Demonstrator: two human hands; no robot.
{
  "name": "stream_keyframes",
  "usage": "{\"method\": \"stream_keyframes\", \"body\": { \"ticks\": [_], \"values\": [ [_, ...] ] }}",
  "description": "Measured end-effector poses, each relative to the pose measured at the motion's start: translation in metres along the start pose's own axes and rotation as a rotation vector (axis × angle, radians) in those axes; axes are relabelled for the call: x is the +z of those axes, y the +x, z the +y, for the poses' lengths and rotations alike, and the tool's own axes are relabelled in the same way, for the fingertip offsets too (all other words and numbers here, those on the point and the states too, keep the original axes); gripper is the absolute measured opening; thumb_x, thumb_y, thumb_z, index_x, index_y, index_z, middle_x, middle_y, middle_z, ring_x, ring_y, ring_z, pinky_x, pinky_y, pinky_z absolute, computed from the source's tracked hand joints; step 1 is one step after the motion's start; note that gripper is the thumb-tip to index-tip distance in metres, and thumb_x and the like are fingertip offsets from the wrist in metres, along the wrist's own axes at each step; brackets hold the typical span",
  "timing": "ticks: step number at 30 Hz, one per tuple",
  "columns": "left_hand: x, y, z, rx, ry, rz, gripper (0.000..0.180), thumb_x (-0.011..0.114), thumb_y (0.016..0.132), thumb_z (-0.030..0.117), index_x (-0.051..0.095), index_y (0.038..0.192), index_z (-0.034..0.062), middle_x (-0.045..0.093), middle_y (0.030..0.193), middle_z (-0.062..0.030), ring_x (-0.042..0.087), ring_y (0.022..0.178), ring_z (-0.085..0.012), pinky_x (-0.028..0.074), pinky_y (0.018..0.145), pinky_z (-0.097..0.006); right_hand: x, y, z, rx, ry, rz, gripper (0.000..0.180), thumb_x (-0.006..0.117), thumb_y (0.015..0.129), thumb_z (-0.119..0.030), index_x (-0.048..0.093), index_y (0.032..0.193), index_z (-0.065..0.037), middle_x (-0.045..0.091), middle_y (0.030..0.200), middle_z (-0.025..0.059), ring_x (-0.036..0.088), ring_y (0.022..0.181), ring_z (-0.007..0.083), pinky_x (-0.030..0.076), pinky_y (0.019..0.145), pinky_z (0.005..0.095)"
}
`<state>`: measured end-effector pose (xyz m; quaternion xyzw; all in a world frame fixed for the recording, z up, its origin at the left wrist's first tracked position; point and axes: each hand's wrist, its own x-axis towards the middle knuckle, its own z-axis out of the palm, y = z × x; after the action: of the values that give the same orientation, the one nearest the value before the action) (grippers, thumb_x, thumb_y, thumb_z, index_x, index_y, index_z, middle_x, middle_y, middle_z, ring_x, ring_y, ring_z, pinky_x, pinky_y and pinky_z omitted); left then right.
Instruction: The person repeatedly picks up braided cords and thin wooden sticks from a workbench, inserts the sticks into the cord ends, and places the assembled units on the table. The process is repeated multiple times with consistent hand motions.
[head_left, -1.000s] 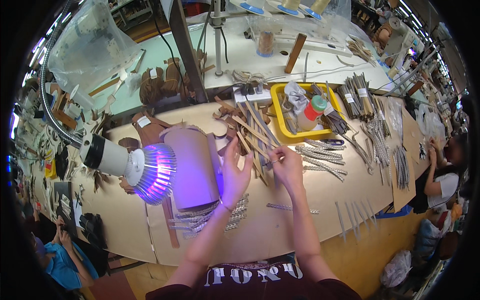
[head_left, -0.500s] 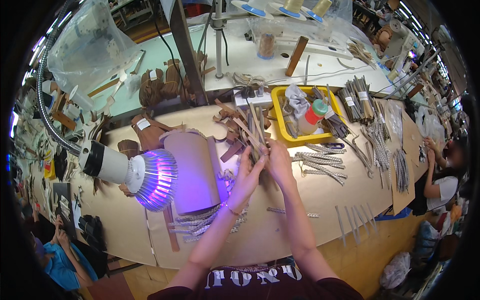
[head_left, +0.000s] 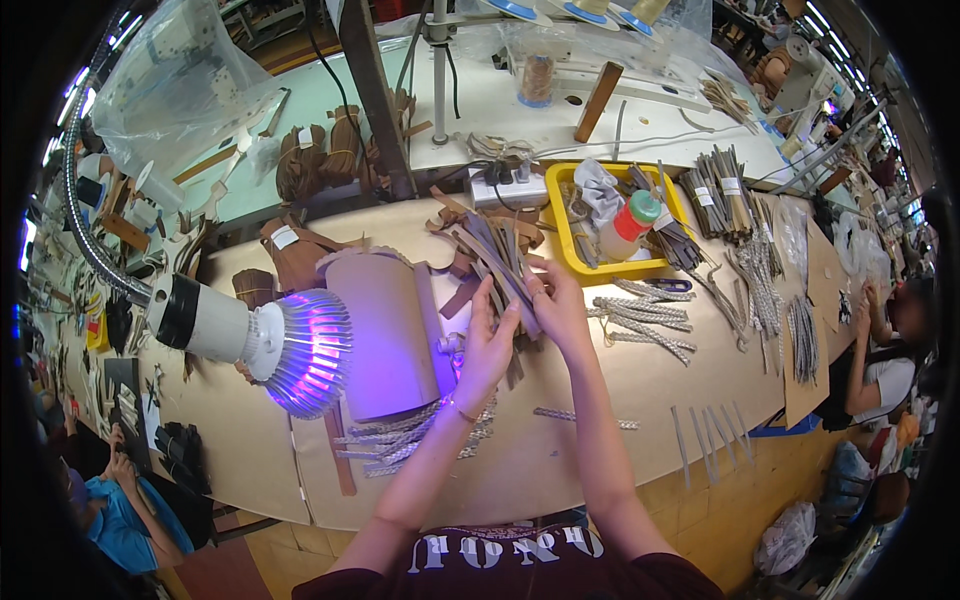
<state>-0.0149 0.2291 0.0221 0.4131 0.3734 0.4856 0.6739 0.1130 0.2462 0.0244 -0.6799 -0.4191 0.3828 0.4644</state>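
Observation:
Between my two hands is a loose bundle of thin grey-brown leather strips (head_left: 497, 255), fanned out at its far end and with shorter ends poking out below. My left hand (head_left: 487, 345) grips the bundle from the left, thumb uppermost. On the other side my right hand (head_left: 560, 305) has its fingers closed around the strips near their middle. Just beyond lie loose brown leather scraps (head_left: 462, 296). Braided grey cords (head_left: 400, 440) rest by my left forearm, and a single braided cord (head_left: 585, 418) lies beside my right forearm.
A lit lamp (head_left: 300, 355) on a flexible neck stands at left, over a curved brown panel (head_left: 385, 350). A yellow tray (head_left: 620, 270) holds a bottle (head_left: 630, 225) with a green cap. More braided cords (head_left: 645, 325) lie right. Co-workers sit at both sides.
The strips have turned into a more gathered, slanting bundle, with their far ends leaning further left. Both hands have shifted slightly, the right one opening a little wider around them. The whole view has tilted slightly.

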Motion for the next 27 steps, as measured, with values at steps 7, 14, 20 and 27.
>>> {"method": "stream_keyframes", "body": {
  "ticks": [7,14,20,27],
  "values": [
    [0.004,0.009,-0.001,-0.184,0.213,0.076,0.061,0.059,0.099,0.016,0.028,0.149,-0.0030,0.054,0.129,-0.0148,0.054,0.114,-0.0137,0.045,0.094,-0.025,0.010,0.033,0.013,0.030,-0.176,-0.034,0.028,0.073,0.086,-0.025,0.073,0.100,-0.001,0.072,0.081,0.0171,0.071,0.075,0.0257,0.054,0.069,0.0353],
    [0.002,0.012,-0.015,0.055,0.262,0.048,0.062,0.062,0.097,0.022,0.034,0.146,-0.0038,0.051,0.137,-0.0201,0.052,0.124,-0.0221,0.042,0.102,-0.031,0.006,0.015,-0.009,-0.032,-0.553,0.216,0.029,0.073,0.084,-0.036,0.076,0.100,-0.012,0.071,0.095,0.0109,0.068,0.086,0.0302,0.052,0.077,0.0428],
    [0.000,0.016,-0.023,0.054,0.338,-0.012,0.063,0.064,0.095,0.025,0.037,0.144,-0.0047,0.048,0.141,-0.0218,0.046,0.132,-0.0260,0.036,0.109,-0.035,-0.021,0.008,-0.025,-0.296,-0.390,0.388,0.023,0.074,0.085,-0.027,0.075,0.098,-0.008,0.067,0.094,0.0107,0.066,0.085,0.0258,0.051,0.075,0.0385],
    [-0.002,0.008,-0.025,0.081,0.463,0.044,0.059,0.066,0.093,0.025,0.044,0.142,0.0018,0.029,0.152,-0.0338,0.029,0.145,-0.0373,0.027,0.116,-0.041,-0.067,-0.020,-0.062,-0.451,-0.008,0.339,0.019,0.067,0.092,-0.013,0.069,0.099,0.005,0.066,0.078,0.0093,0.061,0.069,0.0190,0.049,0.067,0.0328]
  ]
}}
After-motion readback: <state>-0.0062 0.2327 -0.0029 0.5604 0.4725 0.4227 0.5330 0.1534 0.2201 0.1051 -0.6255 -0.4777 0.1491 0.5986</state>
